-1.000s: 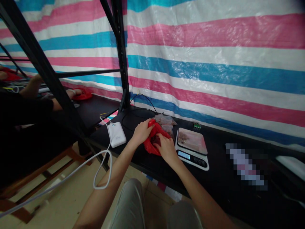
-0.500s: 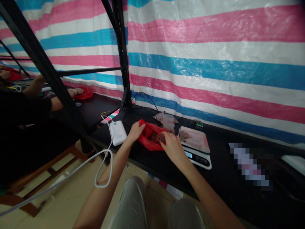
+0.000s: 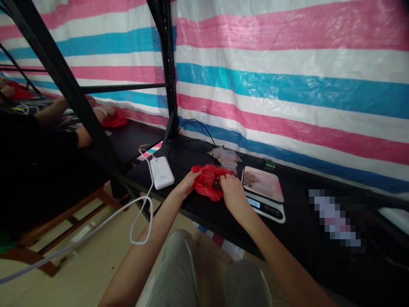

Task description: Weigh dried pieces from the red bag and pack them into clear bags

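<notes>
A red plastic bag [image 3: 208, 187] with small brown pieces in its mouth lies at the front of the black table. My left hand [image 3: 189, 182] is closed on the bag's left edge. At the bag's right side, my right hand [image 3: 232, 187] has its fingers curled together against the opening; what they grip is partly hidden. Just right of that hand stands a white kitchen scale [image 3: 266, 207] with a lit display. Its tray [image 3: 266, 183] holds a small heap of brown pieces at the left. Behind the bag lie several small clear bags [image 3: 226, 155] of similar contents.
A white power bank [image 3: 162, 172] with a white cable lies to the left. A small green item [image 3: 269, 163] sits behind the scale. A black metal post [image 3: 169, 72] rises at the table's back. Another person's arm [image 3: 86, 130] reaches toward a red bag at far left.
The red bag's mouth has been drawn narrower and its left side bunched up. My left hand has moved slightly inward, and my right fingers have curled tighter. The view has shifted a little.
</notes>
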Demonstrator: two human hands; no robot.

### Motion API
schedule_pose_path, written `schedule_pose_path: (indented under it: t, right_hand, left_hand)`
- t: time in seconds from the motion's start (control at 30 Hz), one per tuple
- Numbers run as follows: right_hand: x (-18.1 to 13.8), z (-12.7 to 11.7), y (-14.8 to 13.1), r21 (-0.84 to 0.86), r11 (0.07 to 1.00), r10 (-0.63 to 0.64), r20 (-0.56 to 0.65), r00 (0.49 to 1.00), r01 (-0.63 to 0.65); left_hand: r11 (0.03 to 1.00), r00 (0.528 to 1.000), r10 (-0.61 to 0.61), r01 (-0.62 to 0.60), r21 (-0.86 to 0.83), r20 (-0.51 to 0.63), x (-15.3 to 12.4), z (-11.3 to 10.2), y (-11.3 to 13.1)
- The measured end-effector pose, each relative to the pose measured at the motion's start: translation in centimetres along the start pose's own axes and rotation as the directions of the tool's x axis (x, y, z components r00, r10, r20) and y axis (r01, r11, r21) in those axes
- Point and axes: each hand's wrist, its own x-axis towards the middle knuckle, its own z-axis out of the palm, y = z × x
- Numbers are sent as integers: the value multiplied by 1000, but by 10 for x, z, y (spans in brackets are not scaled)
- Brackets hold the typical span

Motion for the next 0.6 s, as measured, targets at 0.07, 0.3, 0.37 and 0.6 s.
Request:
schedule_pose_path:
  t: [0.07,0.3,0.37,0.6]
  right_hand:
    - [-1,3,3,46,999,10,-20,1000,-9]
    - [4,34,24,446,895,66,-134,989,1]
    - [6,40,28,525,851,94,-150,984,-1]
    - [5,33,26,562,824,176,-125,977,-76]
  left_hand:
    - [1000,1000,-2,2,-25,-5,2,2,4]
    - [998,998,62,-62,4,-13,2,18,19]
    - [997,997,72,-72,2,-6,0,22,23]
    - [997,997,71,-70,-30,25,-1,29,25]
